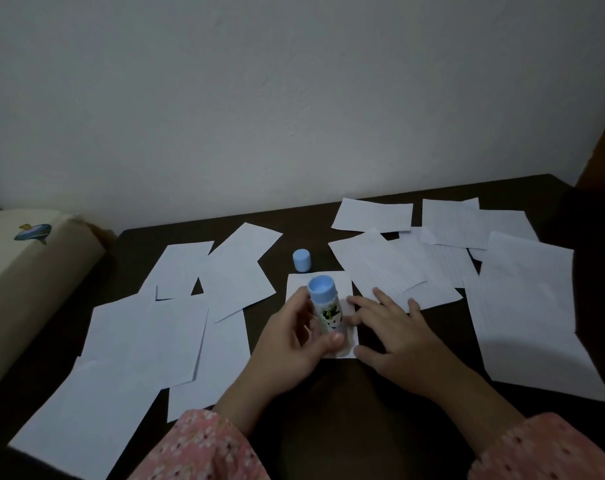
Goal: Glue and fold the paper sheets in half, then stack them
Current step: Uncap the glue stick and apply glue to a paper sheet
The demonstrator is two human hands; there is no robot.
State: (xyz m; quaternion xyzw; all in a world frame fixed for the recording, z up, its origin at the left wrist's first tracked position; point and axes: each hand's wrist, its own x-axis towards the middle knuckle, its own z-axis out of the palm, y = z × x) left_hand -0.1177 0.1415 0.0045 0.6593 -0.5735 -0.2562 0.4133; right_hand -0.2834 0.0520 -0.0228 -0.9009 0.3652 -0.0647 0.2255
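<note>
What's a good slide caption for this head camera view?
Left hand presses a glue stick onto a small paper sheet steadied by the right hand, cap off.

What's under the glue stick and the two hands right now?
A small white sheet lies on the dark table, beneath the glue stick, left hand and right hand; its middle is covered.

Two bare hands; pink floral sleeves [204, 448] on both arms.
</note>
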